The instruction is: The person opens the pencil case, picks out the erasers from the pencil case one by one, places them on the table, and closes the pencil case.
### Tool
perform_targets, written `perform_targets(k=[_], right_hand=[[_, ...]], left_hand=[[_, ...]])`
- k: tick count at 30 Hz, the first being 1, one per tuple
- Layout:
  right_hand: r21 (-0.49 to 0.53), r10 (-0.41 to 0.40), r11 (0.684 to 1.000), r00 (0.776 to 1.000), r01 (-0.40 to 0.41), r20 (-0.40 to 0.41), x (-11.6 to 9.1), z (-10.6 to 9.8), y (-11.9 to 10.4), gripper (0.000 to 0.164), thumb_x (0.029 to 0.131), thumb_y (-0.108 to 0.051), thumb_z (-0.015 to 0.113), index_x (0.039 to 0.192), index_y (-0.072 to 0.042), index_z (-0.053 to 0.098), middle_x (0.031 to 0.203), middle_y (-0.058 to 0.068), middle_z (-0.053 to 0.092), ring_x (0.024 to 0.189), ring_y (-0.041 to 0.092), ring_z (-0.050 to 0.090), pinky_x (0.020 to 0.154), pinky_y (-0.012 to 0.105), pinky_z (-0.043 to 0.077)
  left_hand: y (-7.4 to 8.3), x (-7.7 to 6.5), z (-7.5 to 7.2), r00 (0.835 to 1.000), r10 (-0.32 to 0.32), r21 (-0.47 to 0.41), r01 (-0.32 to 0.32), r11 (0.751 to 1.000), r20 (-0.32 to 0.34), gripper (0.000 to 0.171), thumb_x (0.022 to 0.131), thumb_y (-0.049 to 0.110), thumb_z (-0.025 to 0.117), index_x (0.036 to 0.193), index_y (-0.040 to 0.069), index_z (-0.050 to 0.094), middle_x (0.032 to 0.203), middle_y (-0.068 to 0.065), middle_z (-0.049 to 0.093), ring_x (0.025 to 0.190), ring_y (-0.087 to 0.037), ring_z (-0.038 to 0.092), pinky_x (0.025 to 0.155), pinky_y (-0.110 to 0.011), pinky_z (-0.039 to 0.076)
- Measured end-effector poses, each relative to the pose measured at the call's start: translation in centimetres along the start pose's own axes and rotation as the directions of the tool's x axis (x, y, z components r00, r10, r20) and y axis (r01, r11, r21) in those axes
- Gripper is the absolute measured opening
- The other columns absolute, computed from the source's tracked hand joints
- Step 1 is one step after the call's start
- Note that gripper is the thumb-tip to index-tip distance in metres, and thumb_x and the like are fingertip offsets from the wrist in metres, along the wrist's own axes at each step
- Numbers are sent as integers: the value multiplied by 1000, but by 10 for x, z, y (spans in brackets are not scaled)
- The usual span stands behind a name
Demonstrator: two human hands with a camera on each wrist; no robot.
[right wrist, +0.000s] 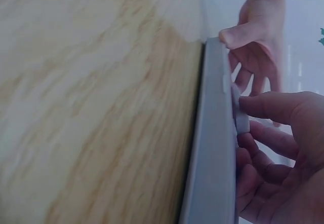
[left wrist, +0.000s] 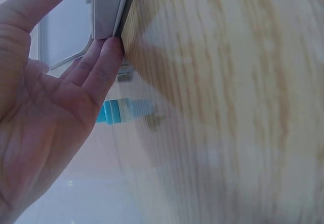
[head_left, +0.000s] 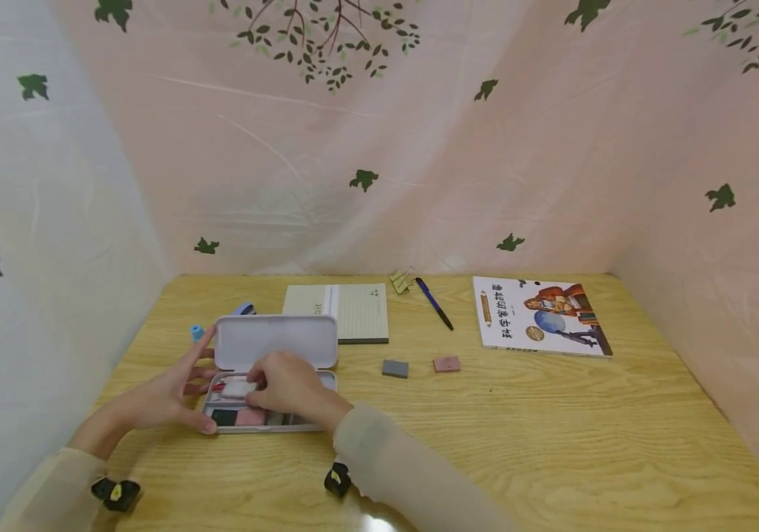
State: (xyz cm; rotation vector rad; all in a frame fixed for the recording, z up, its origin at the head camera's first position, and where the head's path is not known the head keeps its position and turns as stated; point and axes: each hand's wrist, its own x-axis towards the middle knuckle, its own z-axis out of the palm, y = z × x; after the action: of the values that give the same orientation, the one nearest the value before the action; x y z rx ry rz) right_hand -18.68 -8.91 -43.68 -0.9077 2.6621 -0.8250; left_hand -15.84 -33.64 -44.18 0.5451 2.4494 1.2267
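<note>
Wht block (head_left: pixel 237 388) in R grip (head_left: pixel 291 383)

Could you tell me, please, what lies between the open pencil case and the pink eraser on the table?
A gray eraser lies between the pencil case and the pink eraser; the head view shows this.

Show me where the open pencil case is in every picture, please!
Head: left of centre, the pencil case has its lid up.
Left wrist: the pencil case is at the top left, partly cut off.
Right wrist: the pencil case stands right of centre, reaching the bottom edge.
Shared landmark: the left hand, at the case in each view.
</note>
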Motion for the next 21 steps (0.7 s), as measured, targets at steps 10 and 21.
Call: perform_targets(k=[10,21], right_hand=[[83,43,996,999,-41,-26,-9,-14,1,17,82,-28,84,96,-18,79,77,-17,61,72,-1,54,64,13,44],[309,32,951,999,-32,3,-38,-44,37,18,84,-24,84,95,-12,76,80,-10,63,62,3,56,50,21,52]], left_hand=[[1,0,-1,1000,-9,-25,10,1000,11,139,77,19,91,160,30,-20,152,-30,19,135,-56,38,105,-60,40],[3,0,-1,1000,-6,-12,6,1000,2,139,77,19,91,160,28,-20,151,-31,20,134,-55,40,104,-61,41]])
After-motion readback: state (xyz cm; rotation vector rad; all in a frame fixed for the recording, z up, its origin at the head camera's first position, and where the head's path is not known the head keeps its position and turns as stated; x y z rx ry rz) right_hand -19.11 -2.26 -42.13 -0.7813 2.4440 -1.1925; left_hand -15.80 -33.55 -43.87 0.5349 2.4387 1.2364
